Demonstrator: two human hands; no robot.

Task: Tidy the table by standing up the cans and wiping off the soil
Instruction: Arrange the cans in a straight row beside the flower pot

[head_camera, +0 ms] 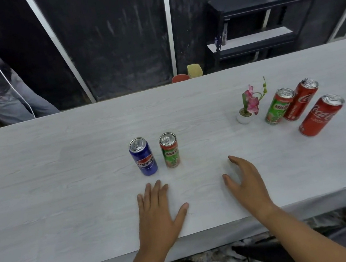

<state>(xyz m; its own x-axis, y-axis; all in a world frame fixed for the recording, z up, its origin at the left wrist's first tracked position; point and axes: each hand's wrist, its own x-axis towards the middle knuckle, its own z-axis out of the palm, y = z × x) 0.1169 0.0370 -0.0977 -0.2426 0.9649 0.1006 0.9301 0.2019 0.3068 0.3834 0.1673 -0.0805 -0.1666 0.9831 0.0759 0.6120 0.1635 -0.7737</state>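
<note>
Where the cans stand: blue aluminium Pepsi can [143, 156] and slim green-and-red Milo can [169, 150] at frame centre, side by side but apart. At frame right, second green Milo can [279, 106] just beside upper red Coca-Cola can [299, 99], with lower red Coca-Cola can [321, 115] below them. All lids are uppermost on the pale wood-grain table [60, 172].
Handling: judged light, thin-walled, smooth and easily dented; whether full cannot be told.
Hold: round the mid-body, thumb opposite fingers, not by the rim.
Soil: none plainly visible; at most a faint brownish tinge right of the centre Milo can.
Left hand [158, 211]: flat on the table at lower centre, fingers straight and spread, holding nothing.
Right hand [248, 182]: on or just over the table, fingers loosely curved and wide, holding nothing.
Other: small white pot with pink flower [244, 116], left of the group at frame right.
</note>
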